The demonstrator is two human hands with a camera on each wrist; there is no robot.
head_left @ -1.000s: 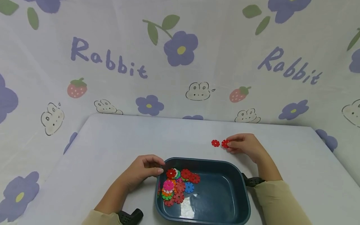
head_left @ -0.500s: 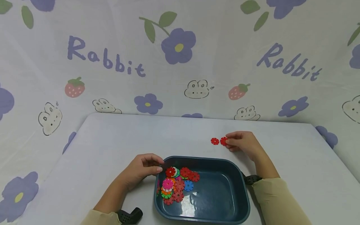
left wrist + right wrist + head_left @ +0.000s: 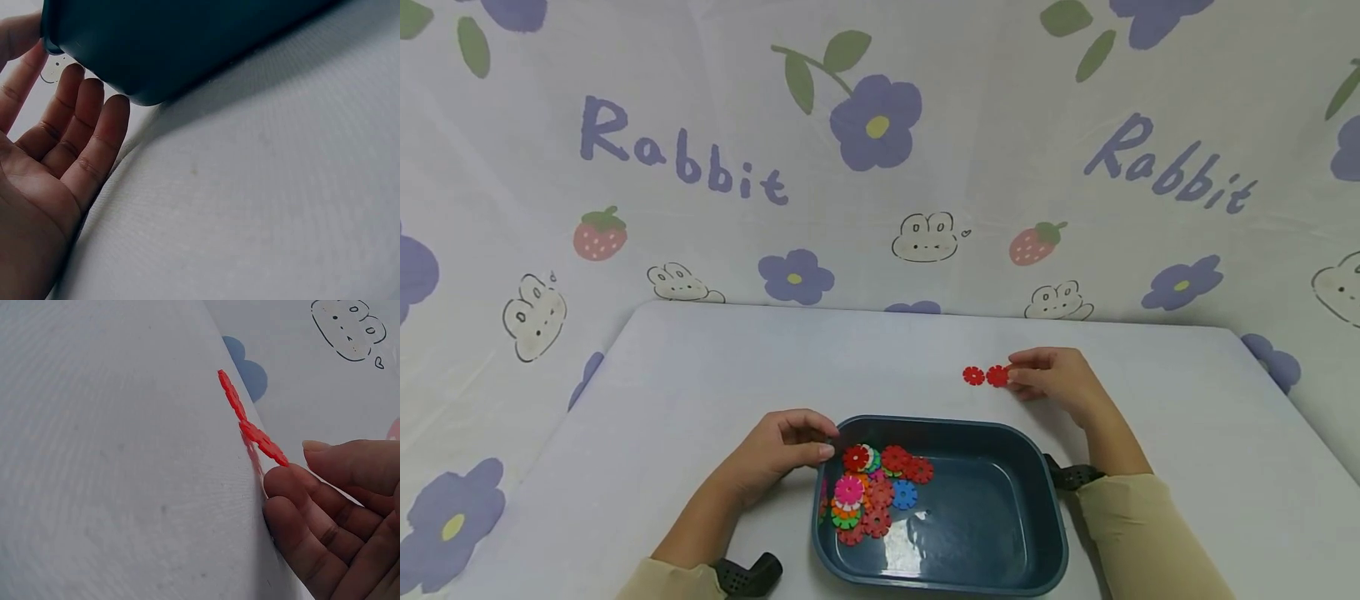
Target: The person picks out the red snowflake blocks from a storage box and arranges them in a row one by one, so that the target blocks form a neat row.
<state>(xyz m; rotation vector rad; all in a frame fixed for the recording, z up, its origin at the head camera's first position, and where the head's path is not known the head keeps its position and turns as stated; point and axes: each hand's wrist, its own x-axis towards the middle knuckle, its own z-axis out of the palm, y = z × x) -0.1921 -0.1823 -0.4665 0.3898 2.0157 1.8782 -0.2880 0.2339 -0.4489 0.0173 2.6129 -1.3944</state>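
Two red flower-shaped discs lie edge to edge at the back right of the white table, a left one and a right one. The fingertips of my right hand are right at the right disc's outer edge. In the right wrist view, that disc slants with a shadow beneath it, and the thumb stands apart from it. My left hand holds the rim of a dark blue tray at its back left corner, between thumb and index finger. The other left fingers curl loosely beside the wall.
Inside the tray, several flower discs are heaped at the left, among them a pink disc, a blue disc and a green disc. Behind the table hangs a patterned cloth.
The right fingers have drawn slightly rightward off the right disc, so more of it shows. The two discs now meet at their edges. Left hand and tray have stayed put.
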